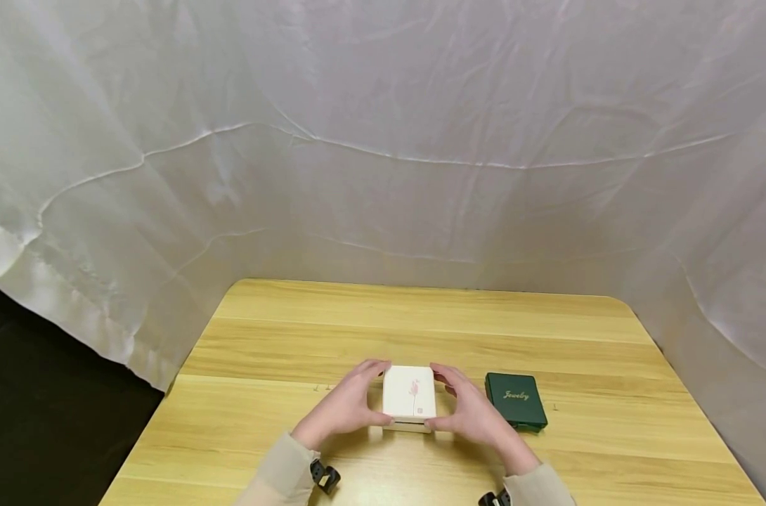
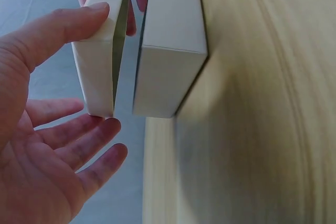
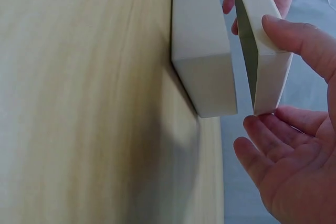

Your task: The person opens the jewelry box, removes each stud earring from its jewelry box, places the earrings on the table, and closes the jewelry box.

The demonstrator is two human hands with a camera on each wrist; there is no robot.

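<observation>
A white box lid (image 1: pixel 410 392) with a pink flower print is raised just above its white box base (image 1: pixel 408 426). My left hand (image 1: pixel 350 400) grips the lid's left side, thumb on the near edge and fingers toward the far corner. On the opposite side my right hand (image 1: pixel 470 409) holds the lid in the same way. Both wrist views show a gap between the lid (image 2: pixel 93 77) and the base (image 3: pixel 202 40), which stands on the table. What lies inside the base is hidden.
To the right of my right hand lies a dark green box (image 1: pixel 516 400) lettered "Jewelry" in gold. The wooden table (image 1: pixel 421 316) has rounded far corners. Pale cloth (image 1: pixel 383 204) hangs behind it and along the sides; a black area (image 1: pixel 48 407) is at the left.
</observation>
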